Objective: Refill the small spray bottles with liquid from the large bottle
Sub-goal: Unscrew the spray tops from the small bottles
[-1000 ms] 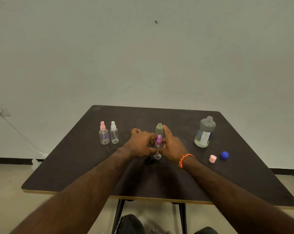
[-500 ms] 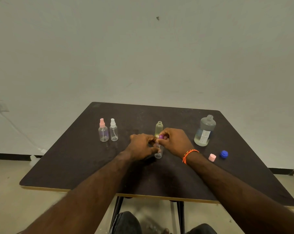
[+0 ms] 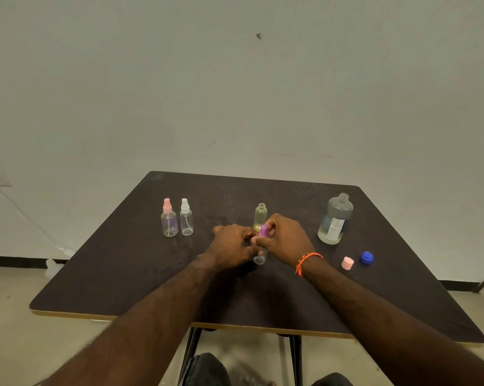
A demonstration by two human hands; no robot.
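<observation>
Gripping the small clear spray bottle at mid-table with left hand, fingers curled round its body; pinching its purple spray cap with right hand. Standing just behind: an uncapped yellowish bottle. Sitting well left, side by side: pink-topped spray bottle and white-topped spray bottle. Standing uncapped toward the right edge: large bottle, with pink cap and blue cap lying nearer. Leaving bare dark table along the near edge and the far edge.
</observation>
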